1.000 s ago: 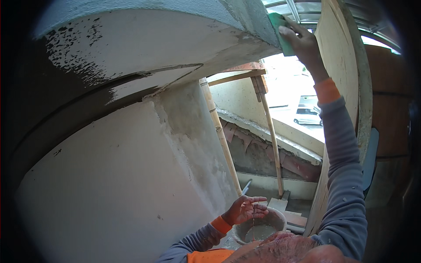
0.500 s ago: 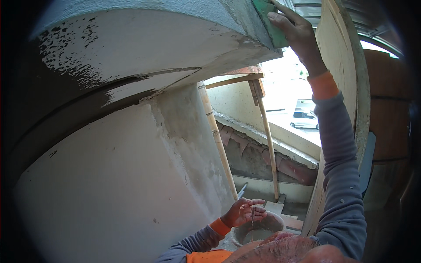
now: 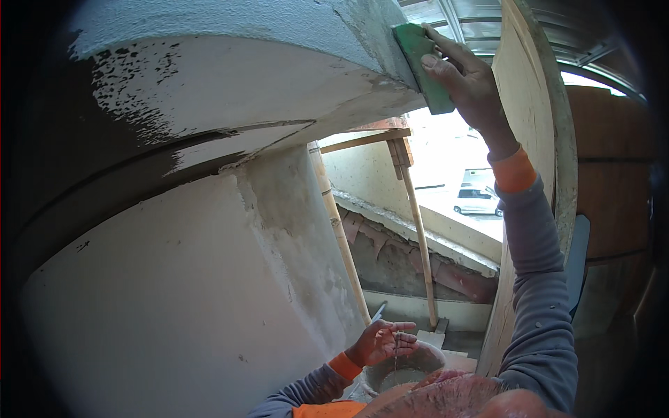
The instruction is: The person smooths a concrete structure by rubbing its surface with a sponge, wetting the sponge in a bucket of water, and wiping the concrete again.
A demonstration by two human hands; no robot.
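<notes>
My right hand (image 3: 468, 87) is raised high, closed on a green plaster float (image 3: 422, 68). The float's flat face is against the end face of the overhead concrete beam (image 3: 362, 35), beside its lower corner. Down low, my left hand (image 3: 385, 343) is held palm up with its fingers stretched out and holds nothing that I can see. A thin dribble falls past its fingers toward a round bucket (image 3: 433, 358) just below. Greyish liquid or wet mix shows inside the bucket; my left hand hides part of its rim.
A pale plastered wall (image 3: 174, 292) fills the left. Bamboo poles (image 3: 339, 233) and a wooden prop (image 3: 421, 244) stand beyond. Close on the right rises a tall wooden board (image 3: 533, 90). A white van (image 3: 478, 200) is parked outside, far below.
The view has shifted a little, showing more of the beam's top. My right hand and the float sit slightly lower in the picture. My left hand stays over the bucket, still dripping.
</notes>
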